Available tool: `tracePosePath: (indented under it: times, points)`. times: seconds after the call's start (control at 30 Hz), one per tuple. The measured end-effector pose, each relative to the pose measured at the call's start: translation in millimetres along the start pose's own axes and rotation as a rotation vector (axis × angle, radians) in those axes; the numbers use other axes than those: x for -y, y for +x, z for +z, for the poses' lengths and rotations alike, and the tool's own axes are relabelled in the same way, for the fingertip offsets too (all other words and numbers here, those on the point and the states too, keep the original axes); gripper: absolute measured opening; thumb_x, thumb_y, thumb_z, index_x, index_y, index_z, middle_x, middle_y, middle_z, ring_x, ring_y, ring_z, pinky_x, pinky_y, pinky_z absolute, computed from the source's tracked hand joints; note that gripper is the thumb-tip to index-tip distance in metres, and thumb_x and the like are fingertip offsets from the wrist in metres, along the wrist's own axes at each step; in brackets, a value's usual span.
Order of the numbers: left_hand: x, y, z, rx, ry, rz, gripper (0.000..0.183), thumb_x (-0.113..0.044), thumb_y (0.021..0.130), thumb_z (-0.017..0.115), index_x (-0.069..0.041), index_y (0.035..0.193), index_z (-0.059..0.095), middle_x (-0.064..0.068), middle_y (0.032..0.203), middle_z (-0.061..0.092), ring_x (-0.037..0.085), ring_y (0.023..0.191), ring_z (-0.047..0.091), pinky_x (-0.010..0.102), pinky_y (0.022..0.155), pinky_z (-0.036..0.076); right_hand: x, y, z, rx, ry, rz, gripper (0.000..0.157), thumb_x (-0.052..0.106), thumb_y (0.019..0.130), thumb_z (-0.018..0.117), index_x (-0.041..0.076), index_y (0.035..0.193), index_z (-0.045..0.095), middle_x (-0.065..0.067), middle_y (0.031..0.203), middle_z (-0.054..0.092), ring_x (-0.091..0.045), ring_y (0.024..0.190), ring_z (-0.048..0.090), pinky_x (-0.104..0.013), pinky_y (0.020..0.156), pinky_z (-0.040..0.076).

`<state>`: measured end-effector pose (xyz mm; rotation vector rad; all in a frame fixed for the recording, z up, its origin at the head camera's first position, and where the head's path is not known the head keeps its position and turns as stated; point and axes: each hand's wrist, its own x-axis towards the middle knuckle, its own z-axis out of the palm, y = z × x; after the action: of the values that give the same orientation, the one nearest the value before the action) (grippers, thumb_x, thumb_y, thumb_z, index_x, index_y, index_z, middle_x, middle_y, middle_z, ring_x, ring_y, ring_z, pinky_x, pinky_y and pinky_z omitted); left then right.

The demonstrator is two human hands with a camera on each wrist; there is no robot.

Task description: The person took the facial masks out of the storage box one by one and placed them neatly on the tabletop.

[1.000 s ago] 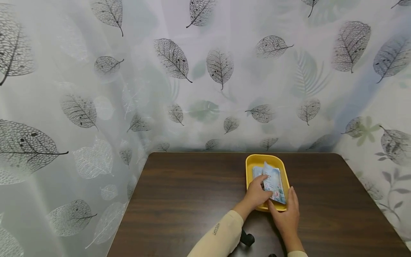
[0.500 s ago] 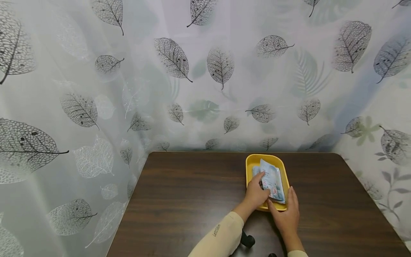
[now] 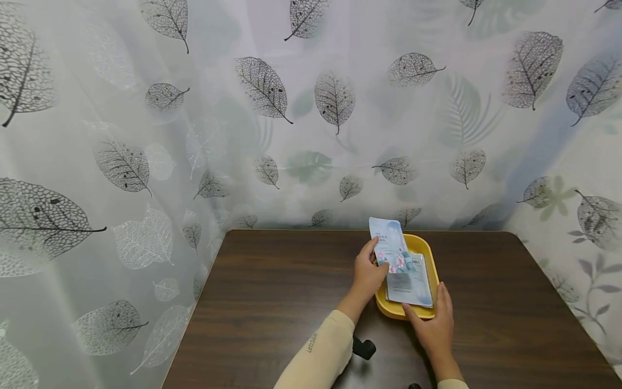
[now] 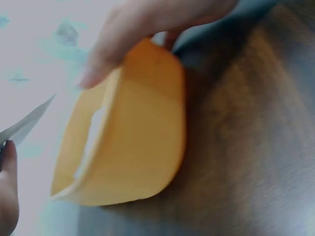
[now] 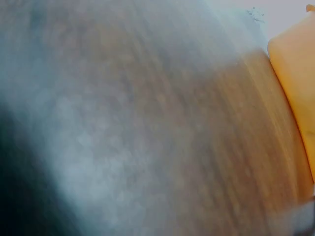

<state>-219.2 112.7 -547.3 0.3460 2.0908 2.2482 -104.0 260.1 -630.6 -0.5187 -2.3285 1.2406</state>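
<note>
In the head view my left hand [image 3: 365, 274] pinches a flat light-blue sheet-mask packet [image 3: 390, 241] with pink flowers on it, raised over the left side of a yellow plastic bin [image 3: 427, 253]. Inside the bin lie more such packets [image 3: 411, 287], the top one with small print and a barcode. My right hand [image 3: 434, 332] grips the bin's near right corner, thumb at the front and fingers along the side. The left wrist view shows the bin's wall [image 4: 145, 132], the right hand [image 4: 133, 29] on its rim and an edge of the held packet [image 4: 30, 118].
The bin stands on a dark brown wooden table [image 3: 282, 302]. A leaf-patterned curtain [image 3: 301, 135] hangs behind and beside it. A black wrist-camera part [image 3: 364, 348] shows under the left sleeve [image 3: 318, 346]. The right wrist view is mostly blurred tabletop [image 5: 197, 147].
My left hand has lifted the flowered packet off the pile and moved it up and left, uncovering the packet beneath. The right hand has stayed on the bin's corner.
</note>
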Motion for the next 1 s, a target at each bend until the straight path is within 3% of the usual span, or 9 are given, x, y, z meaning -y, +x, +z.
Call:
tracePosePath:
  times: [0.23, 0.43, 0.73, 1.0]
  points:
    - [-17.0, 12.7, -28.7, -0.021, -0.104, 0.023, 0.075, 0.014, 0.086, 0.056, -0.007, 0.156, 0.04, 0.017, 0.156, 0.047, 0.024, 0.133, 0.059, 0.025, 0.093, 0.057, 0, 1, -1.7, 0.011, -0.001, 0.003, 0.118, 0.032, 0.073, 0.091, 0.008, 0.164, 0.02, -0.017, 0.169, 0.022, -0.041, 0.154, 0.024, -0.06, 0.124, 0.022]
    - [-15.4, 18.1, -52.6, -0.069, -0.161, -0.001, 0.076, 0.017, 0.085, 0.057, -0.006, 0.156, 0.04, 0.022, 0.151, 0.052, 0.029, 0.128, 0.062, 0.022, 0.084, 0.058, 1, 0, -4.0, 0.021, 0.006, 0.005, 0.118, 0.031, 0.072, 0.091, 0.008, 0.164, 0.019, -0.018, 0.169, 0.022, -0.043, 0.154, 0.024, -0.061, 0.124, 0.021]
    - [8.8, 17.3, -83.8, -0.103, -0.133, -0.065, 0.077, 0.019, 0.083, 0.056, -0.006, 0.155, 0.043, 0.022, 0.148, 0.053, 0.028, 0.124, 0.063, 0.02, 0.076, 0.056, 1, -2, -4.4, 0.037, 0.0, 0.022, 0.118, 0.034, 0.075, 0.089, 0.01, 0.165, 0.016, -0.018, 0.169, 0.02, -0.043, 0.154, 0.023, -0.064, 0.122, 0.022]
    - [41.4, 10.9, -103.4, -0.122, -0.072, -0.148, 0.075, 0.021, 0.081, 0.057, -0.002, 0.152, 0.046, 0.024, 0.147, 0.055, 0.027, 0.12, 0.063, 0.024, 0.082, 0.057, 1, -3, -4.3, 0.034, 0.003, 0.024, 0.118, 0.033, 0.075, 0.089, 0.011, 0.165, 0.016, -0.017, 0.169, 0.021, -0.042, 0.154, 0.023, -0.061, 0.124, 0.021]
